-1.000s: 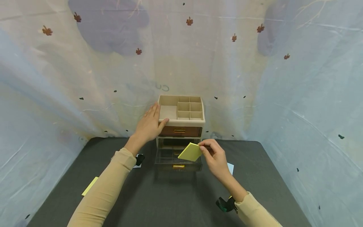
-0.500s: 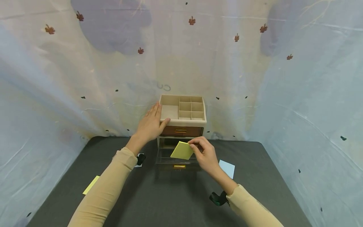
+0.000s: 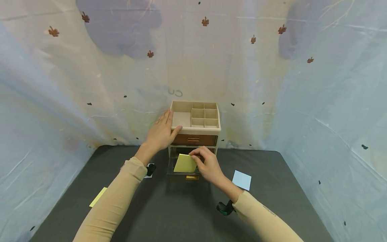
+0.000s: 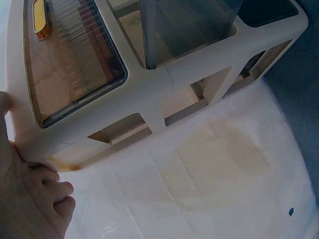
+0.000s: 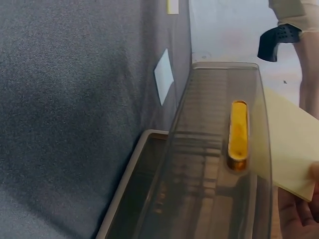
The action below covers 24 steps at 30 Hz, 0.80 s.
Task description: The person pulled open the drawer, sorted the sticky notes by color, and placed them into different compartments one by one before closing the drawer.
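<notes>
A cream desktop organizer (image 3: pixel 198 131) with sectioned compartments on top stands at the back of the table. My left hand (image 3: pixel 160 134) rests along its left side, fingers straight, the thumb on the top front edge. One clear drawer (image 5: pixel 212 94), with a gold handle (image 5: pixel 238 132), is pulled out below the shut brown drawer (image 3: pixel 202 139). Between thumb and fingertips, my right hand (image 3: pixel 208 168) pinches a yellow sticky note pad (image 3: pixel 185 163) by its upper right corner. In the head view the pad overlaps the pulled-out drawer; the right wrist view shows it right at the drawer's top.
On the dark table (image 3: pixel 187 215), a light blue sticky note pad (image 3: pixel 242 180) lies to the right. Another yellow sticky pad (image 3: pixel 98 197) lies at the left, and a pale one (image 3: pixel 149 173) is partly hidden by the left wrist. A patterned curtain (image 3: pixel 193 67) hangs behind the organizer.
My right hand has carried the yellow sticky pad leftward over the pulled-out drawer, uncovering the blue pad on the right. The left hand stays on the organizer.
</notes>
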Available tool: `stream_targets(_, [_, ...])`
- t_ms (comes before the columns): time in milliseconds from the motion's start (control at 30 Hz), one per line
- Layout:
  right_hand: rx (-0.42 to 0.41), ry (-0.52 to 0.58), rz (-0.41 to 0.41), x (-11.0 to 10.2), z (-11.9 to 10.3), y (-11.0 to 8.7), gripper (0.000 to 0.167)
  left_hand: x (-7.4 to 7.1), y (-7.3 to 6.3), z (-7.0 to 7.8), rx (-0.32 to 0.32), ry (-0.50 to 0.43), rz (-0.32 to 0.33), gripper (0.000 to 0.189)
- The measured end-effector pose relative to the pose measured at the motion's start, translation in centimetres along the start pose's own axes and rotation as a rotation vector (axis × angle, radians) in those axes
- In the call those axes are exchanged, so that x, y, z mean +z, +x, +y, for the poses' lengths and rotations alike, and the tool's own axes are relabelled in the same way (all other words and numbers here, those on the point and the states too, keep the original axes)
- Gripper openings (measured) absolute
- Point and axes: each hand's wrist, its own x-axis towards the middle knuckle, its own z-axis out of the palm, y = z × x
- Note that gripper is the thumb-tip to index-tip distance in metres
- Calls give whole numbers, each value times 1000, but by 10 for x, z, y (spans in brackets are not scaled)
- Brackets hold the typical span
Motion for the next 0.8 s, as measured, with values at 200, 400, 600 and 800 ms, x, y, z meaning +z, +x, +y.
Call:
stream_targets(200, [6,-31,-75,7,0,3,10,-1,-1,1,0,-3,-10,87])
stream_targets(400, [35,-70,-175,11,-1,7,10,-1,-1,1,2,-9,-11,88])
stream_targets(600, [87,-70,-265,15,-3,11,12,-1,-1,1,1,-15,-5,87])
stream_targets(800, [119,-76,-340,18,-3,15,13,-1,-1,0,0,-21,-6,87])
